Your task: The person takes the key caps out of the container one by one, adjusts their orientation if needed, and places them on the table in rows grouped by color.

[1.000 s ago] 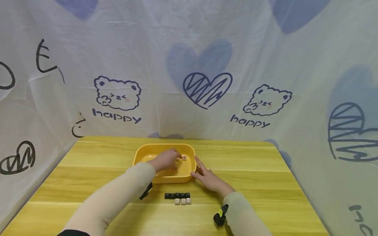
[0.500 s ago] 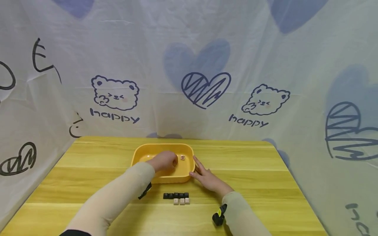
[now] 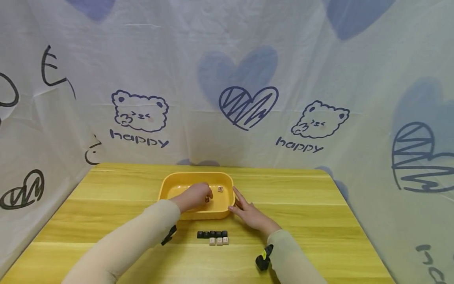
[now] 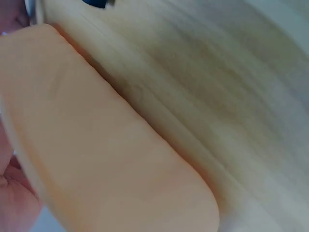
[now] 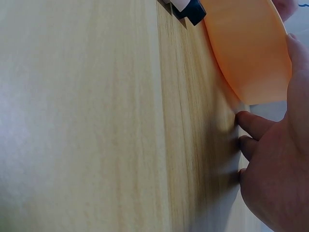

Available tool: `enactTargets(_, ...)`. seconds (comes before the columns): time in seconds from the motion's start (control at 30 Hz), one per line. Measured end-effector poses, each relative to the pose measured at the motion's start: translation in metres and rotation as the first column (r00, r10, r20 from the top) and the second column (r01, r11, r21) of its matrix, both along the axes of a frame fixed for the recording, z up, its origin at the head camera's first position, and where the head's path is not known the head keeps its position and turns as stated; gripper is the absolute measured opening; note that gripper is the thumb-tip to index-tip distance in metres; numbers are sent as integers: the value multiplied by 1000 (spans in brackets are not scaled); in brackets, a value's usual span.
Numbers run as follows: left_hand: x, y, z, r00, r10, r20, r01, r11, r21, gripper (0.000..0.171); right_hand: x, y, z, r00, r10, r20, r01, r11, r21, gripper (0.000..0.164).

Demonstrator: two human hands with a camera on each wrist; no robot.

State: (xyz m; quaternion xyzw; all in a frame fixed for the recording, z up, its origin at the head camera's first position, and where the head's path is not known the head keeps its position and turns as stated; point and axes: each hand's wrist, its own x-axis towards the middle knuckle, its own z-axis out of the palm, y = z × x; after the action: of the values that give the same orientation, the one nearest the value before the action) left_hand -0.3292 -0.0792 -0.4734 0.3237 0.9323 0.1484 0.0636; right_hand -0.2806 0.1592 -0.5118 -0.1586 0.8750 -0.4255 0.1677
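Observation:
A yellow plastic bin [image 3: 207,215] sits on the wooden table, its outer wall filling much of the left wrist view. Inside it, my left hand [image 3: 193,196] reaches down with curled fingers and pinches a small keycap [image 3: 207,199], partly hidden by the fingers. Another light keycap [image 3: 220,189] lies on the bin floor to the right of that hand. My right hand [image 3: 251,216] rests at the bin's right end, thumb on the rim and the other fingers extended. In the right wrist view, several fingertips of the right hand [image 5: 277,169] touch the tabletop.
In front of the bin, a row of several black keycaps [image 3: 212,234] lies on the table [image 3: 301,205]. Three pale keycaps [image 3: 219,241] form a shorter row just nearer. A printed white curtain [image 3: 198,130] hangs behind the table and along both sides.
My left hand has drawn slightly left and back within the bin, and the keycap at its fingertips has moved with it. The right hand has stayed in place at the bin's end.

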Motion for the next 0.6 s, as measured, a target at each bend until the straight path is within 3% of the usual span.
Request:
enactTargets(0.27,21,-10,18,996,51,-74,-42,993,107,17,0,-1,1,1000,-4,-2,4,1000,-3,70)
enactTargets(0.37,29,-11,23,991,112,-72,-101,984,149,20,0,-1,1,1000,2,-5,-2,1000,-5,70)
enactTargets(0.5,45,-10,32,977,213,-25,-202,951,235,21,-1,0,-2,1000,8,-7,-8,1000,-2,70)
enactTargets(0.6,58,-10,38,967,254,4,-244,922,300,21,-2,-1,-2,1000,13,-13,-13,1000,-1,71)
